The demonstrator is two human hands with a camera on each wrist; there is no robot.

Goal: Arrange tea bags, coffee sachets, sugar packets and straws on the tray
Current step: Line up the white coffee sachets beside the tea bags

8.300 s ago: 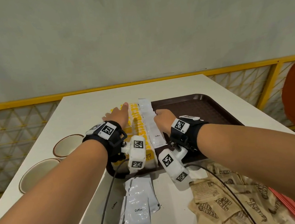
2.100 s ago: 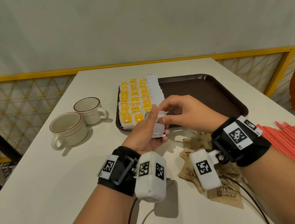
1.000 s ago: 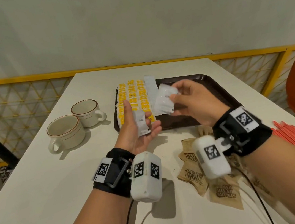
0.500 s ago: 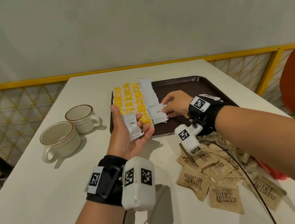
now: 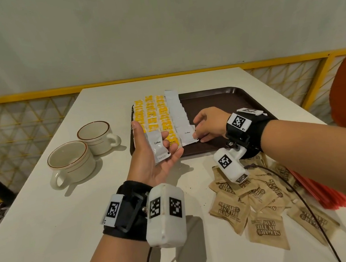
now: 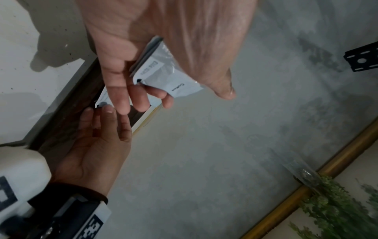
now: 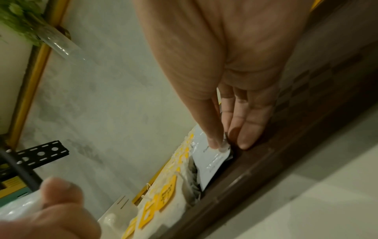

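- The white foil coffee sachet point(image 5: 187, 136) now lies at the near end of the white sachet column on the dark brown plastic tray point(image 5: 225, 100); a second ago it was up in the air, so one more is placed.
- The right hand point(image 5: 207, 124) rests on its near right corner, thumb and fingertips lightly pinching the edge, still nudging it straight.
- The left hand point(image 5: 153, 153), palm up above the tray's near left corner, holds a small stack of spare white coffee sachets point(image 5: 158, 146) between thumb and curled fingers; those go next, I'd say.
- Yellow-and-white tea bags point(image 5: 151, 116) fill the tray's left side.
- Brown paper sugar packets point(image 5: 253, 203) and red straws point(image 5: 319, 191) wait on the white table point(image 5: 48, 222), untouched.
- Two cream cups point(image 5: 83, 150) stand to the left.
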